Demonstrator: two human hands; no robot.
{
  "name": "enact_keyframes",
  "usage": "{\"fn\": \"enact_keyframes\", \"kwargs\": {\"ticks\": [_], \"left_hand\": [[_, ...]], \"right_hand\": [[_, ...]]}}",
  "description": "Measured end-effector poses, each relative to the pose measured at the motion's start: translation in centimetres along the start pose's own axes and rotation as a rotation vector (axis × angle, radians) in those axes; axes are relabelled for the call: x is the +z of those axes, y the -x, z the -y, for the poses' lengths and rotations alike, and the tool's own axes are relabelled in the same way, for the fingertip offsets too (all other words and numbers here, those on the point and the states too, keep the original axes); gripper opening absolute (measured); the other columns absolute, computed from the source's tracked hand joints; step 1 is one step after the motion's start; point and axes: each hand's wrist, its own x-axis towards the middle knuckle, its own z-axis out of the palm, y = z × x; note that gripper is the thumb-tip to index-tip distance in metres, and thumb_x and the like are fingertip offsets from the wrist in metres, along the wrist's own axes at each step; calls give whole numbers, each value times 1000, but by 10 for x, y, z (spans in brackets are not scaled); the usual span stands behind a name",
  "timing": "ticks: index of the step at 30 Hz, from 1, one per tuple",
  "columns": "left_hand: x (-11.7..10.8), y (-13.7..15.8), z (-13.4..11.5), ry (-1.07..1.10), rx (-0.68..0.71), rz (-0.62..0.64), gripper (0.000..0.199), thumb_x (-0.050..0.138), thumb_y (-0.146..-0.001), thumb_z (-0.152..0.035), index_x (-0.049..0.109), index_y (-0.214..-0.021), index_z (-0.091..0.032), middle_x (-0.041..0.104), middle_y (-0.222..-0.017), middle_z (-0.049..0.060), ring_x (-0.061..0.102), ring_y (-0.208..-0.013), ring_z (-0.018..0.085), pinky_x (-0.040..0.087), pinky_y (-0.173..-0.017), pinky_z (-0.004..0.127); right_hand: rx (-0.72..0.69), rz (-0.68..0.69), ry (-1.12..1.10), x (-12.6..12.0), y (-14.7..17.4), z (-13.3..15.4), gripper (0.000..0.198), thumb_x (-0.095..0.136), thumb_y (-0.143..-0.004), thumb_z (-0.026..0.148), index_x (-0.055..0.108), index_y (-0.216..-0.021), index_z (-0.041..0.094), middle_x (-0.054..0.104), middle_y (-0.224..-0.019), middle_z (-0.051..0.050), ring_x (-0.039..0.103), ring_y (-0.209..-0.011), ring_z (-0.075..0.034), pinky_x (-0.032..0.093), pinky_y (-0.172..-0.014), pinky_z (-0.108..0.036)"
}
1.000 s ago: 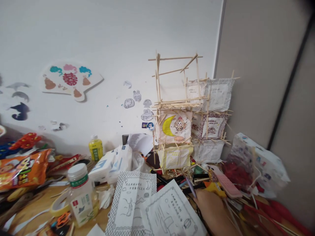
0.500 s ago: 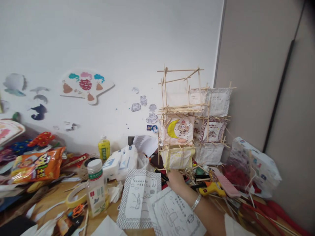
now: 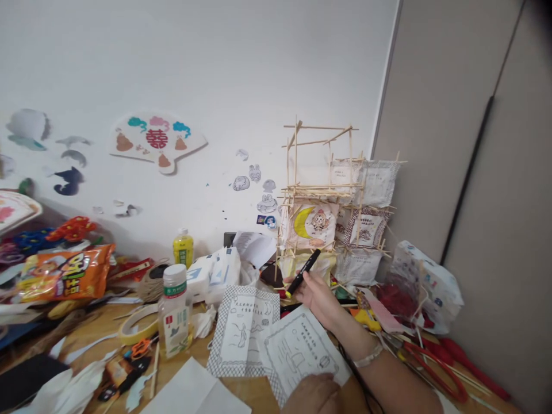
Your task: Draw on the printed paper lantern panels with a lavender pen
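Note:
My right hand point(image 3: 317, 296), with a bracelet on its wrist, is raised above the table and pinches a black marker pen point(image 3: 303, 273) with a yellow end. The pen is tilted, its yellow end pointing down and left. At the lower edge my left hand point(image 3: 313, 395) is blurred and cut off by the frame, over the bottom of a drawn paper sheet point(image 3: 297, 345); its fingers do not show clearly. A second drawn sheet point(image 3: 244, 333) with a checked border lies partly under the first. Behind the pen stands a wooden-stick frame point(image 3: 321, 190) with drawn panels.
A bottle point(image 3: 175, 316) and a tape roll point(image 3: 138, 329) stand left of the sheets, with a blank sheet point(image 3: 196, 391) in front. To the right are a yellow glue gun point(image 3: 366, 319), red-handled scissors point(image 3: 440, 368) and a plastic bag point(image 3: 431, 282). Snack bag point(image 3: 66, 273) lies far left.
My right hand has come up from the clutter below the stick frame, and the marker pen now shows in it. My left hand has entered at the bottom. The view has shifted slightly.

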Motion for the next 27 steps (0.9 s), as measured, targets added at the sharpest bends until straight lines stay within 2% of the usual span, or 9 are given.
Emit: {"fn": "enact_keyframes", "kwargs": {"ticks": [1, 3, 7, 12, 14, 19, 23, 25, 27], "left_hand": [[1, -1, 3, 13, -3, -17, 24, 53, -95, -33, 59, -115, -21, 57, -123, 9, 59, -101, 21, 52, -87, 42], [-3, -2, 7, 43, -10, -50, 27, 56, -93, -36, 59, -113, -19, 60, -118, 9, 60, -101, 22, 51, -87, 44], [-24, 6, -1, 123, -101, -164, 36, 45, -95, -45, 48, -121, -20, 62, -107, 9, 62, -91, 20, 53, -76, 31], [-44, 6, -22, 210, -245, -331, 34, 29, -100, -43, 45, -118, -19, 59, -107, 9, 57, -99, 24, 47, -88, 36], [-46, 4, -27, 237, -265, -371, 38, 27, -99, -45, 43, -120, -18, 57, -112, 11, 54, -105, 25, 45, -91, 38], [-48, 4, -32, 242, -189, -359, 47, 27, -96, -56, 46, -120, -20, 58, -112, 10, 56, -103, 25, 47, -88, 38], [-50, 5, -35, 163, -162, -375, 42, 26, -98, -52, 48, -113, -20, 61, -105, 9, 59, -97, 23, 50, -83, 35], [-48, 5, -35, 85, -184, -413, 33, 27, -99, -44, 47, -109, -19, 60, -100, 9, 59, -94, 22, 52, -80, 34], [-45, 4, -31, -24, -204, -462, 26, 33, -99, -36, 43, -114, -17, 59, -103, 11, 59, -96, 23, 52, -81, 37]], "right_hand": [[31, 34, -157, 3, 9, 7, 40, 58, -84, 58, 49, -95, 20, 72, -86, -9, 69, -79, -22, 52, -74, -37], [87, 66, -283, 7, 27, 20, 41, 69, -77, 54, 53, -93, 19, 72, -83, -7, 68, -78, -22, 51, -76, -38], [98, 105, -259, 5, 58, 36, 34, 70, -78, 47, 60, -91, 16, 70, -83, -7, 66, -84, -21, 50, -78, -36], [202, 146, -219, -7, 82, 40, 29, 70, -78, 41, 61, -92, 17, 68, -81, -6, 65, -81, -22, 50, -65, -31], [210, 121, -191, -11, 88, 37, 29, 70, -77, 40, 60, -91, 17, 68, -80, -5, 65, -81, -22, 51, -68, -33], [204, 33, -56, -17, 105, 27, 31, 66, -80, 45, 59, -94, 18, 66, -79, -3, 65, -80, -20, 50, -78, -36], [199, 71, 140, -14, 115, 29, 36, 64, -78, 52, 58, -88, 18, 63, -75, -1, 63, -76, -19, 48, -78, -34], [223, 100, 343, -13, 119, 30, 33, 62, -78, 51, 57, -81, 18, 58, -68, 2, 58, -68, -16, 46, -69, -28], [321, 108, 518, -13, 123, 28, 28, 58, -79, 47, 54, -74, 19, 48, -57, 6, 47, -54, -11, 39, -53, -22]]}}
